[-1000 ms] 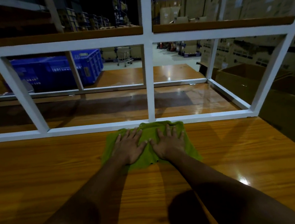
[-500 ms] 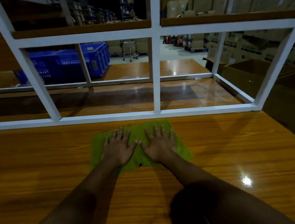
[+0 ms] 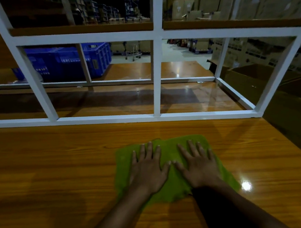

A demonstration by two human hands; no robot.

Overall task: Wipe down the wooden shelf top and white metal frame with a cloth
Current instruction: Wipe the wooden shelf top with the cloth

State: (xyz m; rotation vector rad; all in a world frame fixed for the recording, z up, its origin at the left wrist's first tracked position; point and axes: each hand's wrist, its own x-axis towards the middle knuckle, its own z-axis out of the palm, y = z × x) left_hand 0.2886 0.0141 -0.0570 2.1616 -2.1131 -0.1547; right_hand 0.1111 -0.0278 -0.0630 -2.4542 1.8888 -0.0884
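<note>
A green cloth (image 3: 171, 187) lies flat on the glossy wooden shelf top (image 3: 52, 175), right of centre. My left hand (image 3: 148, 169) and my right hand (image 3: 198, 166) press down on it side by side, fingers straight and spread, thumbs almost touching. Beyond the cloth, with a strip of bare wood between, runs the bottom rail of the white metal frame (image 3: 110, 118). Its uprights and crossbar rise at the back.
Behind the frame is a lower wooden surface with a blue plastic crate (image 3: 66, 62) at the back left. Open cardboard boxes (image 3: 247, 77) stand to the right, past the shelf's right edge. Stacked cartons and a warehouse aisle lie further back.
Both hands have drawn the cloth back toward me, away from the frame's bottom rail, which it was touching a second ago.
</note>
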